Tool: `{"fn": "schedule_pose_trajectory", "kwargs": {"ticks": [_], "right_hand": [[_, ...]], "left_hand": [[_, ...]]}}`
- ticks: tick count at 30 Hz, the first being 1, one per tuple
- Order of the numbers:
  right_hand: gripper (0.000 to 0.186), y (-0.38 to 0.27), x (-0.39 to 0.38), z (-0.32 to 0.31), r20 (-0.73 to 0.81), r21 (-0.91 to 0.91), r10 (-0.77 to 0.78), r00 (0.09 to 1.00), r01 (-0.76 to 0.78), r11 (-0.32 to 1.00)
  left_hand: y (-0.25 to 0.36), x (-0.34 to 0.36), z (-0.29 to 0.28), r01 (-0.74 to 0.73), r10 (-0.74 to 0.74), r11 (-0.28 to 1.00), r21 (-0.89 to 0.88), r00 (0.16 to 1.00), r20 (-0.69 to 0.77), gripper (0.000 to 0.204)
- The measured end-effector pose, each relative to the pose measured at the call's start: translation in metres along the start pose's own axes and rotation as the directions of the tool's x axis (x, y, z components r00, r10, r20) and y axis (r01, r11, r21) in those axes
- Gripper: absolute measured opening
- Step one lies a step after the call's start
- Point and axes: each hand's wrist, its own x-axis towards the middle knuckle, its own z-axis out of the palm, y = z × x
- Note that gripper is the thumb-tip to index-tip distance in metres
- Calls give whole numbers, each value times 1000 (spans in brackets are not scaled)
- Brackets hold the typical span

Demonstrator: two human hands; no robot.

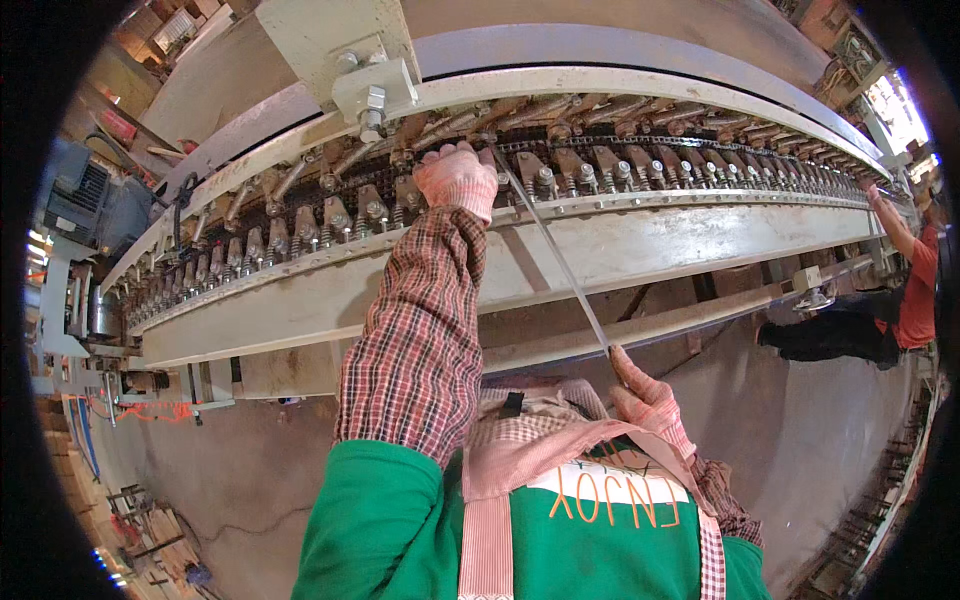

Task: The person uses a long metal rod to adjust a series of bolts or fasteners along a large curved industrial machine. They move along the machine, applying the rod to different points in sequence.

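Note:
My left hand [457,181], in a pale pink work glove, reaches into the row of spring-loaded clamps [541,178] on a long machine. Its fingers curl down by the dark chain [515,146]; their tips are hidden, and so is whatever they hold. Lower and to the right, my gloved right hand [652,405] is closed around the near end of a long, thin metal bar [560,262]. That bar slants up and left over the machine's pale side beam [640,250]. Its far end lies among the clamps, just right of my left hand.
A steel bracket with bolts [372,98] overhangs the machine above my left hand. An electric motor [92,200] sits at the left end. At the far right, another person [915,290] in a red top reaches to the same machine. A lower rail [680,318] runs beneath.

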Motion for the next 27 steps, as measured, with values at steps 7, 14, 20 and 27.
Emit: {"fn": "schedule_pose_trajectory", "kwargs": {"ticks": [7, 14, 20, 27], "right_hand": [[57, 21, 16, -4, 38, 52, -2, 999, 0, 999], [57, -11, 10, -7, 36, 22, 149, 988, -150, 988], [66, 42, 38, -3, 155, 153, -25, 988, 1, 988], [63, 7, 20, 3, 73, 76, -27, 997, 22, 997]], "left_hand": [[-12, 1, -17, 73, -68, 980, -187, 997, 33, 52], [-11, 2, -13, 129, -119, 969, -213, 991, 57, 54], [-11, 14, -7, 99, -83, 984, -149, 990, 114, 51], [-11, 8, -5, 97, -99, 992, -78, 995, -10, 51]]}}
